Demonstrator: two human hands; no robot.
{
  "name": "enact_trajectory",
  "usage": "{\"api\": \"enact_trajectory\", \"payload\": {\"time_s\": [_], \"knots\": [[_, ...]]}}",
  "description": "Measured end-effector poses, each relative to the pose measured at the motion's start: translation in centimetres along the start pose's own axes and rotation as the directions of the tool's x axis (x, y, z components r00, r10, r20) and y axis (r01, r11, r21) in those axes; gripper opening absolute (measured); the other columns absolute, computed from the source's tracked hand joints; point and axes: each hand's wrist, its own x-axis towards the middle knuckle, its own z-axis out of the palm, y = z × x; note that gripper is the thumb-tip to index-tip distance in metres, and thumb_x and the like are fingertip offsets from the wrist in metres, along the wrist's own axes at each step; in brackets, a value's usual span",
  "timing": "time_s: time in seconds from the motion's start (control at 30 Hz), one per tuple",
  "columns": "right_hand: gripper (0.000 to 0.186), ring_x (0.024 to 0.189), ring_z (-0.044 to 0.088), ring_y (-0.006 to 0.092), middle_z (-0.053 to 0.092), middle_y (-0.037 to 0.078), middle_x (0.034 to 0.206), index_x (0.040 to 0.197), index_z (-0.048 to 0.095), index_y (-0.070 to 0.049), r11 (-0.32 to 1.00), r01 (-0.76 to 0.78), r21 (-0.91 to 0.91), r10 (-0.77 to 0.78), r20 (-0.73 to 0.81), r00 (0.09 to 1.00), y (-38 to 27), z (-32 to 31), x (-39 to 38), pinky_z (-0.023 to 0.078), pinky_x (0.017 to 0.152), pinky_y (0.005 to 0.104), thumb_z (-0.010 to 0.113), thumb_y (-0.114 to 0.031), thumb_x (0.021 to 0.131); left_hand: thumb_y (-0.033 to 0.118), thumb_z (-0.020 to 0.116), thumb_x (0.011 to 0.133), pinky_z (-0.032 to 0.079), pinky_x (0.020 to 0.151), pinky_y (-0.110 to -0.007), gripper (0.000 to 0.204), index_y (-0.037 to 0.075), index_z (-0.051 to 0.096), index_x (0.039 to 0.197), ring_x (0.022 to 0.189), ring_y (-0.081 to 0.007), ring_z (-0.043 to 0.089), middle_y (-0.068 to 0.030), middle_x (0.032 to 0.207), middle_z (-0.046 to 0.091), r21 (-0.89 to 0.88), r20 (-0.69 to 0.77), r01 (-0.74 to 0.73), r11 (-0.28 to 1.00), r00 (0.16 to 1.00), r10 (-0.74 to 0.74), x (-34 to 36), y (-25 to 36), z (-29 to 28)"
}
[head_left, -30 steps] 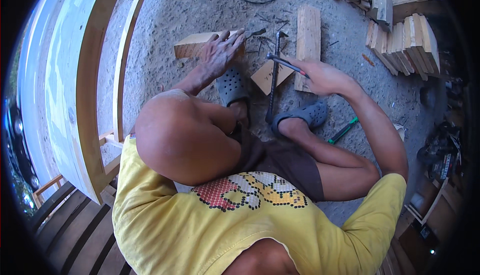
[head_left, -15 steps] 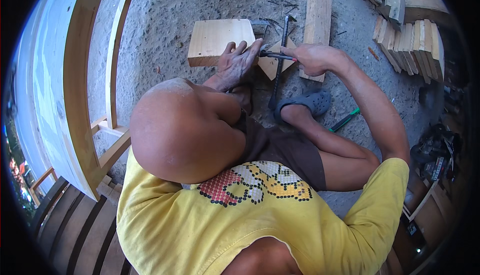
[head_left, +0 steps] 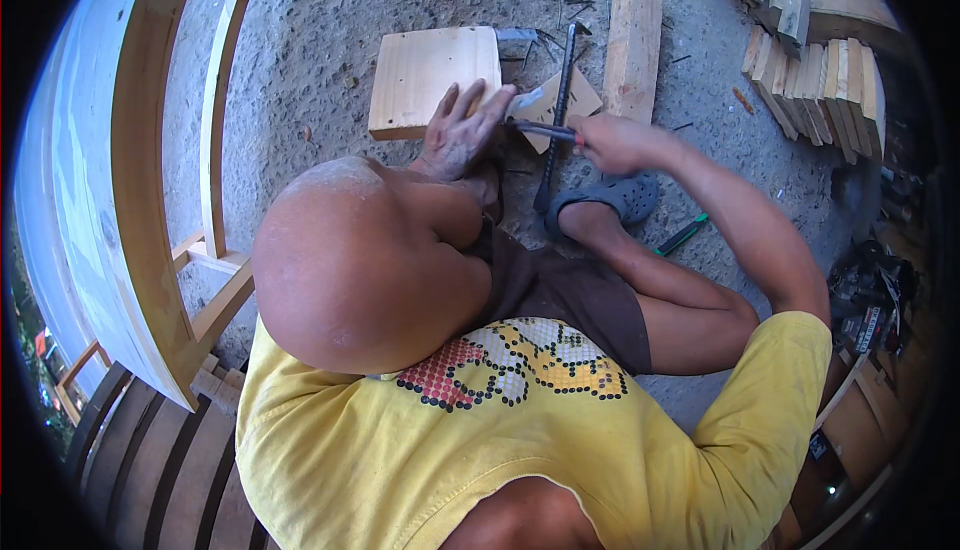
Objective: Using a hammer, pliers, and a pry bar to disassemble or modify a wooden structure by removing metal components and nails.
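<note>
My right hand is closed round the handle end of a dark tool with a touch of red, which looks like pliers. The tool points left toward my left hand. My left hand's outer fingers are raised and spread, while its thumb side is hidden at the tool's far end. A pale, blurred thing shows at its index fingertip; its kind is unclear. Just beyond the left hand lies a thick wooden block. A dark pry bar lies across a small flat wood piece behind the tool.
Loose nails are scattered on rough concrete beyond my hands. A wooden plank lies farther right. Stacked wood pieces stand at the far right. A green-handled tool rests beside my leg. A tall wooden frame rises on my left.
The pliers and my right hand have shifted slightly down and to the left. A pale blurred thing now shows more clearly by my left index finger. The view has tilted a little.
</note>
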Motion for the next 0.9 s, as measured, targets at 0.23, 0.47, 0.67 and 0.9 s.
{"api": "enact_trajectory", "payload": {"time_s": [0.23, 0.47, 0.67, 0.9], "knots": [[0.021, 0.094, 0.066, 0.0523, 0.065, 0.029, 0.092, 0.111, 0.049, 0.001, 0.992, 0.120, -0.033, -0.119, -0.531, 0.839, 1.0, 1.3, -0.3, 0.053, 0.081, 0.0578, 0.056, -0.003, 0.092, 0.025, 0.079, 0.080, 0.051, 0.110, -0.044, 0.072, 0.008, 0.056, 0.146, 0.132, -0.0310, 0.062, -0.0145, 0.153, 0.057, -0.151, -0.076, 0.182, 0.972, 0.978, -0.195, 3.6, -2.8, -2.2], [0.046, 0.101, 0.065, 0.0478, 0.063, 0.022, 0.111, 0.128, 0.052, -0.003, 0.940, 0.303, -0.155, -0.334, -0.585, 0.739, 0.8, -1.2, 3.4, 0.055, 0.082, 0.0549, 0.065, 0.003, 0.085, 0.020, 0.090, 0.071, 0.058, 0.096, -0.044, 0.068, 0.015, 0.066, 0.135, 0.114, -0.0339, 0.072, -0.0127, 0.128, 0.073, -0.539, -0.002, 0.195, 0.820, 0.973, -0.232, 5.2, -6.9, -7.4], [0.056, 0.103, 0.067, 0.0451, 0.062, 0.021, 0.115, 0.139, 0.050, -0.002, 0.957, 0.265, -0.115, -0.284, -0.541, 0.792, -2.6, -4.3, -0.5, 0.056, 0.085, 0.0526, 0.067, 0.002, 0.086, 0.020, 0.088, 0.077, 0.059, 0.094, -0.045, 0.071, 0.019, 0.058, 0.141, 0.116, -0.0330, 0.070, -0.0088, 0.133, 0.070, -0.496, 0.007, 0.211, 0.842, 0.971, -0.238, 6.1, -6.8, -7.5], [0.072, 0.115, 0.065, 0.0455, 0.059, 0.024, 0.121, 0.156, 0.040, -0.002, 0.896, -0.218, -0.387, 0.079, -0.344, 0.936, -7.0, -7.5, -5.5, 0.050, 0.103, 0.0594, 0.067, -0.003, 0.089, 0.026, 0.085, 0.081, 0.060, 0.094, -0.043, 0.064, 0.023, 0.060, 0.140, 0.121, -0.0301, 0.069, -0.0066, 0.141, 0.066, -0.410, -0.006, 0.234, 0.882, 0.966, -0.259, 8.1, -4.6, -6.3]]}}
